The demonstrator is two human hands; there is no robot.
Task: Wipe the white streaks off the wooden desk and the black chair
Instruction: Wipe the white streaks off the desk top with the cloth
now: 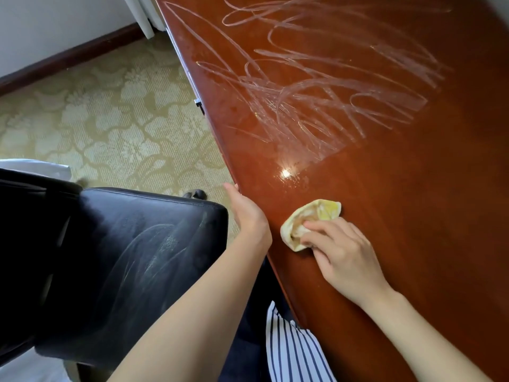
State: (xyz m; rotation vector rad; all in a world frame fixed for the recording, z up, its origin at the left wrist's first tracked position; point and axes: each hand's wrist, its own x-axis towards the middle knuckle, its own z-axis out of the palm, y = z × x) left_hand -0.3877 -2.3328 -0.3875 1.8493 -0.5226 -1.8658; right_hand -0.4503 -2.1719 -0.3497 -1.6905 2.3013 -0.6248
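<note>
The desk [413,202] runs along my right and the chair [124,216] sits on my left, its seat close to the desk's near edge. My left hand [248,213] lies between the two, against that edge. Just right of it, on the desk, the cloth [311,219] sits under the fingers of my right hand [347,257]. The desk streaks [316,86] spread farther back, well beyond the cloth. The seat streaks [154,252] lie on the chair. The carpet [110,119] stretches behind the chair, left of the desk.
</note>
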